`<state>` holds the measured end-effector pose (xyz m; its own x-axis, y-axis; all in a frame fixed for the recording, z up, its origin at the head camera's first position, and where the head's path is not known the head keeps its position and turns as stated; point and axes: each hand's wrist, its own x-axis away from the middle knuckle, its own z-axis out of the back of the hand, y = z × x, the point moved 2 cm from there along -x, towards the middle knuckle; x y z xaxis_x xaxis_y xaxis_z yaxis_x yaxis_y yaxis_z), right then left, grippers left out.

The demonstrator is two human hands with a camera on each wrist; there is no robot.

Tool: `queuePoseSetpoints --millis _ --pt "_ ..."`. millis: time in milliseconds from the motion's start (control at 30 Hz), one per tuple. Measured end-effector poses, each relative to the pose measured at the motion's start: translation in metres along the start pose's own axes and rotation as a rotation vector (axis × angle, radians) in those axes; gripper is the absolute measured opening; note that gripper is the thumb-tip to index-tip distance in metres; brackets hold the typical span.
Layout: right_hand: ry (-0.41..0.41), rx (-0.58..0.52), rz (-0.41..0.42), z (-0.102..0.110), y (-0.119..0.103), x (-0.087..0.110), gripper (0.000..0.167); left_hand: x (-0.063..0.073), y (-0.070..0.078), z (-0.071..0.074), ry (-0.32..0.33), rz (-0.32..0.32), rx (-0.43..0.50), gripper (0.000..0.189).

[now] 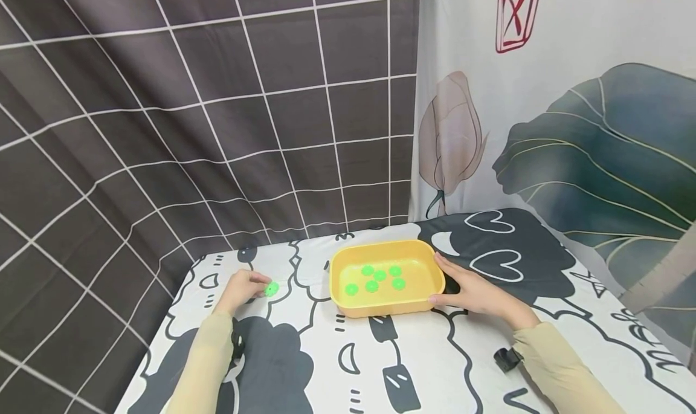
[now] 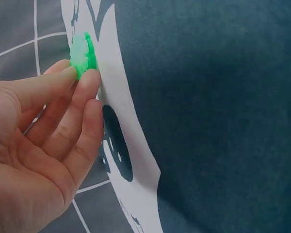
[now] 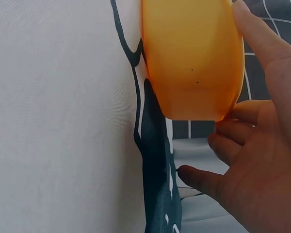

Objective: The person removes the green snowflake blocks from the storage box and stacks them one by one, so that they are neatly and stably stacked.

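Note:
Between thumb and fingertips, my left hand (image 1: 243, 289) pinches a small green flower-shaped disc (image 1: 272, 289) at the left of the cloth. In the left wrist view that disc (image 2: 82, 56) stands on edge, its lobed rim visible, while the other fingers bend loosely below. A yellow plastic basin (image 1: 399, 309) sits right of centre, with several matching green discs (image 1: 372, 286) lying flat on its floor. My right hand (image 1: 478, 290) holds the basin's right end, thumb at the near corner and fingers at the far one. The right wrist view shows the basin's outer wall (image 3: 194, 58).
A black-and-white patterned cloth (image 1: 337, 371) covers the surface. Behind it hang a dark grid curtain (image 1: 283, 118) and a pale curtain with printed plants (image 1: 467, 27). A black strap piece (image 1: 508, 359) is by the right sleeve.

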<state>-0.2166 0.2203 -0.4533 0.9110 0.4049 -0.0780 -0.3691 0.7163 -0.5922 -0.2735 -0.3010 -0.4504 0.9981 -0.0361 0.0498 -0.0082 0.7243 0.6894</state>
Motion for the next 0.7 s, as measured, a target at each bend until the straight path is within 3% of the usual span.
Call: queuePoseSetpoints --millis 700 --pt "0.002 -0.009 -0.004 -0.0005 0.0008 0.001 0.109 -0.0062 -0.0031 -0.0064 0.012 -0.031 -0.031 0.014"
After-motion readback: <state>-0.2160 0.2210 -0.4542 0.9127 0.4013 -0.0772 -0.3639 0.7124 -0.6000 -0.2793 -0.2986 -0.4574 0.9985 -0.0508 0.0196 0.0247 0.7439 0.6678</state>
